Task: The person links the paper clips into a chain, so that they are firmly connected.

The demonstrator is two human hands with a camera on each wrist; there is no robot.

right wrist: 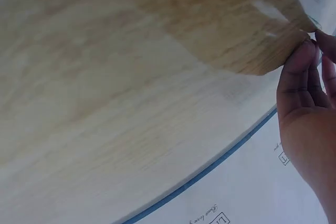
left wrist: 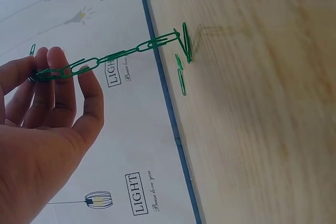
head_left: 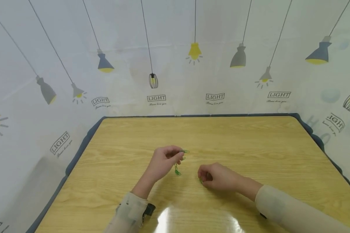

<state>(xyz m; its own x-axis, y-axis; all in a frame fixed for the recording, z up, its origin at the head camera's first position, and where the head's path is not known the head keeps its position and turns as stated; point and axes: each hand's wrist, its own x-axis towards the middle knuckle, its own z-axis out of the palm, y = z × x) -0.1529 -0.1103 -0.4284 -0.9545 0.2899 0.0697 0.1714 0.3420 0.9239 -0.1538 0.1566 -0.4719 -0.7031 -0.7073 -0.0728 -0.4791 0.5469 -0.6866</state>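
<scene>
- A pale wall (head_left: 175, 19) stands behind and on both sides, printed with hanging lamps (head_left: 194, 50) in yellow, grey and blue, and with boxed labels (head_left: 156, 98) reading "LIGHT".
- The surface (head_left: 236, 136) is light wood-grain with rounded far corners; a dark blue border (head_left: 192, 116) runs along its far edge and down both sides, and bright glare shows at the near side.
- Both hands are over the middle of the surface, apart from each other, the left one farther from the person than the right.
- The left hand (head_left: 165, 161) pinches a chain of green paper clips (left wrist: 113, 56) between thumb and fingers. The chain hangs down from the fingertips, its links joined end to end, and bends at its lower end, close to the surface; whether that end touches is hard to tell.
- A bit of green also sticks out past the left fingertips on the far side from the hanging length.
- The right hand (head_left: 217, 176) has its fingers curled and its thumb against them, pinching a small green piece (head_left: 201, 182), mostly hidden; its shape is too small to tell.
- Pale sleeves (head_left: 291, 207) cover both forearms, and a black object (head_left: 149, 209) sits at the left wrist.
</scene>
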